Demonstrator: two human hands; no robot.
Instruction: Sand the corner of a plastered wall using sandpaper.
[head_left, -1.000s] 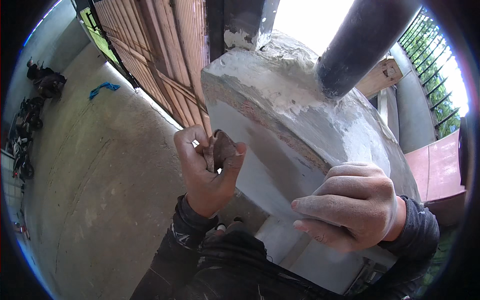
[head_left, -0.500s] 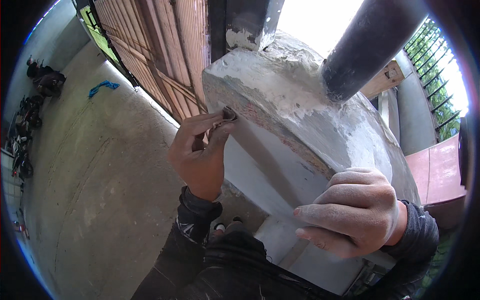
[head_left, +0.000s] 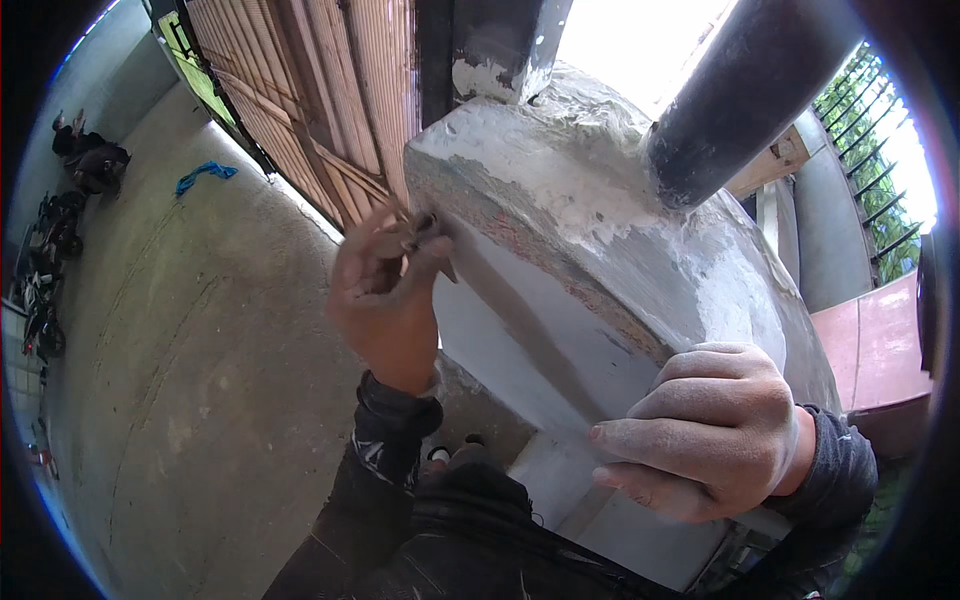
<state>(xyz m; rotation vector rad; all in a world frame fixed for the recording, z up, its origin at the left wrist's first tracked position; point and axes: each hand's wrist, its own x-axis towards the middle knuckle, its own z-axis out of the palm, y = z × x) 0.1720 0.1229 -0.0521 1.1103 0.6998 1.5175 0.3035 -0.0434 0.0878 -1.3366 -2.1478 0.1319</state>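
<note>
My left hand (head_left: 388,300) is raised by the left end of a plastered ledge (head_left: 560,245), thumb and fingertips pinching a crumpled, dark brown piece (head_left: 428,228) of thin material. From there a long brownish strip (head_left: 525,322), soft-edged and blurred, slants down across the pale side face toward the right hand. My right hand (head_left: 705,430), whitened with dust, is at the ledge's lower right edge with its fingers curled. Its index finger and thumb point left, where the strip passes out of sight behind them. Whatever lies inside its grip is hidden.
A dark round post (head_left: 745,100) and a square metal post (head_left: 500,50) rise from the ledge. Corrugated panels (head_left: 310,90) stand behind. Left is a concrete floor (head_left: 200,380) with a blue cloth-like piece (head_left: 207,176) and parked motorcycles (head_left: 50,270). A barred fence (head_left: 870,150) stands far right.
My left hand has shifted slightly left, away from the ledge, with the crumpled piece in its fingers. The strip's upper end has moved along with it. My right hand has hardly moved.
</note>
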